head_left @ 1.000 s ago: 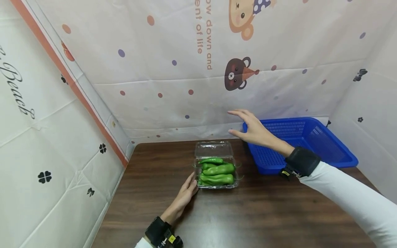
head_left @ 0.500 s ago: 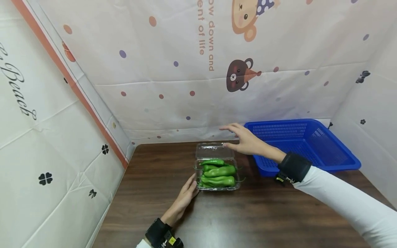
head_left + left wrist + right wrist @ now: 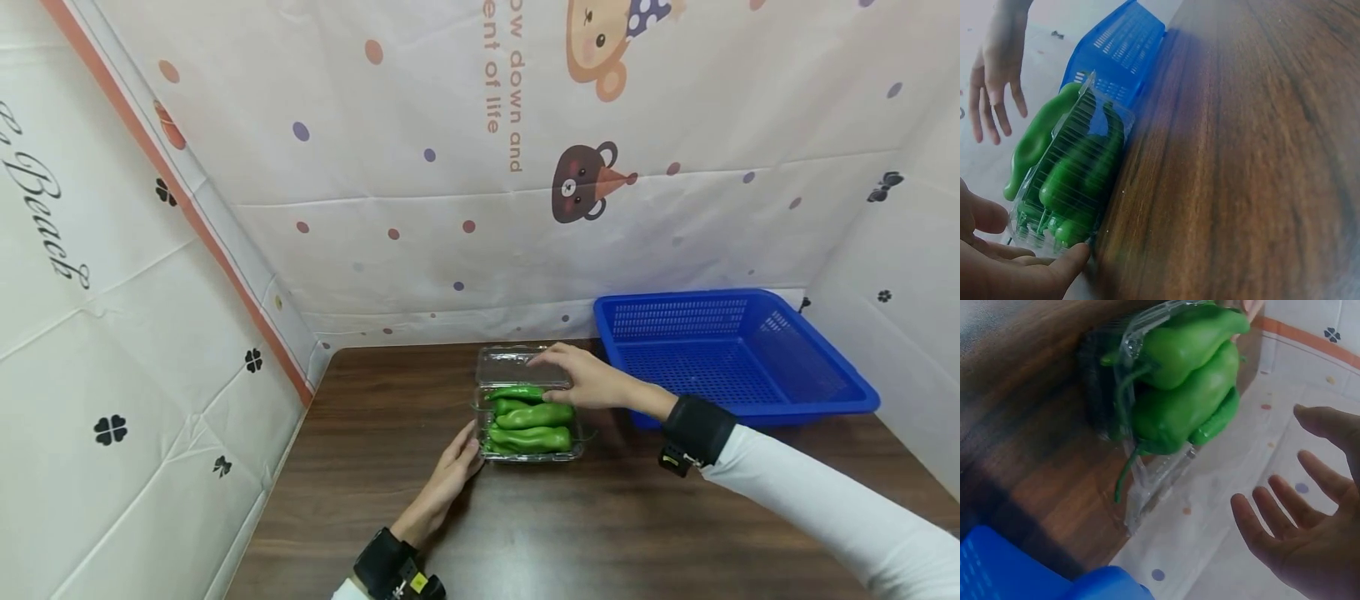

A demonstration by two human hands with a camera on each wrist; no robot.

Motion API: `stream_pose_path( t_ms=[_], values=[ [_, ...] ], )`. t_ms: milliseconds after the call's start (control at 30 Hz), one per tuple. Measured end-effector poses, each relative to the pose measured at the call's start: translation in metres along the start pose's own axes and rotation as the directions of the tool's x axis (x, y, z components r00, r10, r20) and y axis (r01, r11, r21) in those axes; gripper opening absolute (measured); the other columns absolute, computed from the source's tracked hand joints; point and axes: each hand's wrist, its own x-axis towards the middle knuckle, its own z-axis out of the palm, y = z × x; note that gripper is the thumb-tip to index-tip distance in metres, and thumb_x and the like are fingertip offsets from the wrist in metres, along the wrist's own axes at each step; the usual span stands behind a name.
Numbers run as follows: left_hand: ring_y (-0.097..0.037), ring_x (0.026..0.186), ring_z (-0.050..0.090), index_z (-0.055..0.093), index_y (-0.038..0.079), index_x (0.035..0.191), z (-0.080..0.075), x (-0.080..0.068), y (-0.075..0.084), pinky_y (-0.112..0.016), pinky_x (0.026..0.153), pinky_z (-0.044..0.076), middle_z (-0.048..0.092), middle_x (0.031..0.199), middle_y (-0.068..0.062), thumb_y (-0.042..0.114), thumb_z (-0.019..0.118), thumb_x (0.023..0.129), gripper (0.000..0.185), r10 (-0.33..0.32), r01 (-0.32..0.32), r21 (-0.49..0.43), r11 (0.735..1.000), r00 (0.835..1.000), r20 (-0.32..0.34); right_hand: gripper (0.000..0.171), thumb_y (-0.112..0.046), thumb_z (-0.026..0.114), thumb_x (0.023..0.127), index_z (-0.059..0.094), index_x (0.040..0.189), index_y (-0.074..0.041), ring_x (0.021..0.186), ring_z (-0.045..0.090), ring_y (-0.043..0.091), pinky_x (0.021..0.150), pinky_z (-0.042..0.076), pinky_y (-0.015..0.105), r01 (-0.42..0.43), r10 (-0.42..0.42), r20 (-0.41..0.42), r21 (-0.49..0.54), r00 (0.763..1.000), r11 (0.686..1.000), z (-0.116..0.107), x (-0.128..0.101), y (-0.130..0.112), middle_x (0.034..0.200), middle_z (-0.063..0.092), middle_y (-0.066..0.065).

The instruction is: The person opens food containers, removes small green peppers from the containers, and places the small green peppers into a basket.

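1. Where the left wall cloth hangs, the script word "Beach" [image 3: 39, 218] can be read, and four black clover marks are counted on that cloth.
2. The left hand [image 3: 448, 477] is laid on the dark brown wooden table [image 3: 675, 533] with fingers straight, its fingertips touching the near left corner of the clear plastic clamshell box [image 3: 531, 417]; nothing is grasped by it.
3. One such box is seen, near the table's far edge, with its transparent hinged lid [image 3: 512, 364] folded back open. About four glossy green peppers [image 3: 534, 414] are packed in it, one rising above the rim.
4. On the back wall cloth the words "ow down and" and "of life" [image 3: 504, 83] are printed sideways, beside two cartoon bears.
5. The right hand [image 3: 587, 379] is held over the box's far right corner by the lid hinge, fingers extended and relaxed; whether plastic is touched cannot be told.
6. One blue perforated plastic basket [image 3: 731, 354] stands just beside the box at the right; bare tabletop is left along the near edge.
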Motion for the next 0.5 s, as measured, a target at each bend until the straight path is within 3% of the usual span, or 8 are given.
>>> stream_pose_path(
  t_ms=[67, 300, 500],
  values=[
    [-0.047, 0.155, 0.017, 0.01, 0.009, 0.165, 0.0, 0.0, 0.0, -0.056, 0.127, 0.028, 0.003, 0.17, -0.027, 0.029, 0.035, 0.114, 0.061, -0.004, 0.004, 0.0, 1.0, 1.0, -0.001, 0.046, -0.014, 0.074, 0.094, 0.062, 0.137, -0.004, 0.125, 0.058, 0.041, 0.101, 0.053, 0.06, 0.002, -0.001, 0.032, -0.011, 0.999, 1.0, 0.004, -0.002, 0.001, 0.135, 0.06, 0.02],
    [-0.047, 0.155, 0.018, 0.011, 0.007, 0.165, 0.0, 0.001, -0.001, -0.056, 0.127, 0.03, 0.004, 0.17, -0.028, 0.029, 0.037, 0.113, 0.062, -0.008, 0.008, -0.006, 1.0, 1.0, -0.017, 0.041, -0.011, 0.073, 0.094, 0.064, 0.131, 0.003, 0.113, 0.063, 0.039, 0.093, 0.059, 0.051, 0.038, -0.041, 0.115, 0.029, 0.993, 0.999, 0.014, -0.006, 0.006, 0.124, 0.064, 0.021],
    [-0.047, 0.155, 0.015, 0.011, 0.005, 0.165, 0.0, 0.001, -0.002, -0.055, 0.127, 0.029, 0.003, 0.17, -0.028, 0.027, 0.036, 0.114, 0.061, 0.015, -0.015, -0.007, 1.0, 1.0, -0.005, 0.037, -0.013, 0.071, 0.096, 0.066, 0.13, 0.0, 0.115, 0.064, 0.038, 0.095, 0.058, 0.051, 0.032, -0.033, 0.144, 0.008, 0.989, 0.999, 0.026, -0.008, 0.01, 0.124, 0.065, 0.018]
  ],
)
